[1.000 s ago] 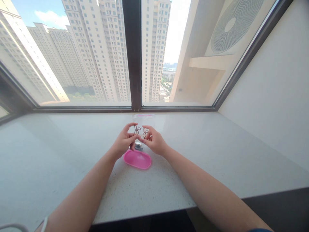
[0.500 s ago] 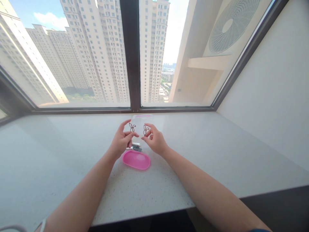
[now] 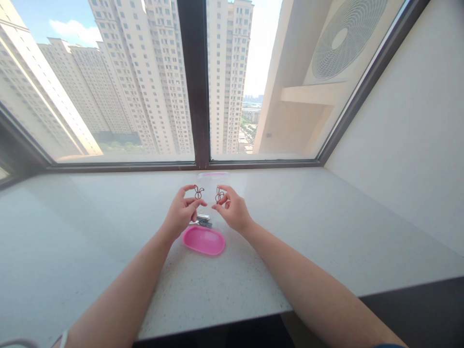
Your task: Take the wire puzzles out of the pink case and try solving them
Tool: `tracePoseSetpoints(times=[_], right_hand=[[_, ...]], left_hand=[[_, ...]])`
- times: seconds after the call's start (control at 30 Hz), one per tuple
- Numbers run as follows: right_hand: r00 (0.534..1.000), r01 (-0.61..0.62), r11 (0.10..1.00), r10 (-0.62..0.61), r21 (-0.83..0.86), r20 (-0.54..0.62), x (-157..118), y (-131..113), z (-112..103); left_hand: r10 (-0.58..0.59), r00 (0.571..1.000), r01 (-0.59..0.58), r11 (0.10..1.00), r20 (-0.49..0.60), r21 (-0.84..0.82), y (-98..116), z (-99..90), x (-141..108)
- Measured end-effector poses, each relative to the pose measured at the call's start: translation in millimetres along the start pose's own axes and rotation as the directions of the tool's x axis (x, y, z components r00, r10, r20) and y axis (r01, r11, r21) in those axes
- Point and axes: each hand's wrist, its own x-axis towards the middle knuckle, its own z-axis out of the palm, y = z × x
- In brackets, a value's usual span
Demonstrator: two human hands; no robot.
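Observation:
My left hand (image 3: pixel 186 205) is closed, pinching a small brown rabbit-shaped wire clip (image 3: pixel 198 194) upright between thumb and fingertips. My right hand (image 3: pixel 232 205) grips a matching brown rabbit-shaped wire clip (image 3: pixel 218 195) in the same way. The two clips face each other with a small gap between them, raised above the counter. Under the left hand lie several slim silver and dark pieces (image 3: pixel 203 221), partly covered by the fingers and too small to name. Closer to me rests a pink oval tray (image 3: pixel 204 241).
A pale speckled counter (image 3: pixel 311 217) runs along a dark-framed window (image 3: pixel 200 87). Behind the hands stands a clear plastic container (image 3: pixel 213 177) with a pink strip. A white wall (image 3: pixel 416 145) closes off the right side. The counter's front edge is near my forearms.
The left index fingertip has come down onto the top of its rabbit-shaped clip. The right hand keeps its hold almost unmoved. The whole view has shifted very slightly.

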Motion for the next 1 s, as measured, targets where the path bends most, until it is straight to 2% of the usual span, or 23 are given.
tracePoseSetpoints(times=[0.23, 0.47, 1.0], right_hand=[[0.999, -0.017, 0.999, 0.016, -0.036, -0.032, 1.2, -0.8, 0.2], [1.0, -0.01, 0.995, 0.009, -0.103, -0.012, 1.9, -3.0, -1.2], [0.989, -0.144, 0.989, 0.144, 0.013, 0.025, 3.7, 6.3, -0.1]], left_hand=[[0.001, 1.0, -0.001, 0.999, 0.008, 0.042, 0.1, -1.3, 0.4], [-0.008, 1.0, 0.007, 0.998, 0.014, 0.061, -1.5, -2.3, 1.1], [-0.026, 1.0, 0.025, 0.995, 0.013, 0.093, -0.9, -4.4, 0.0]])
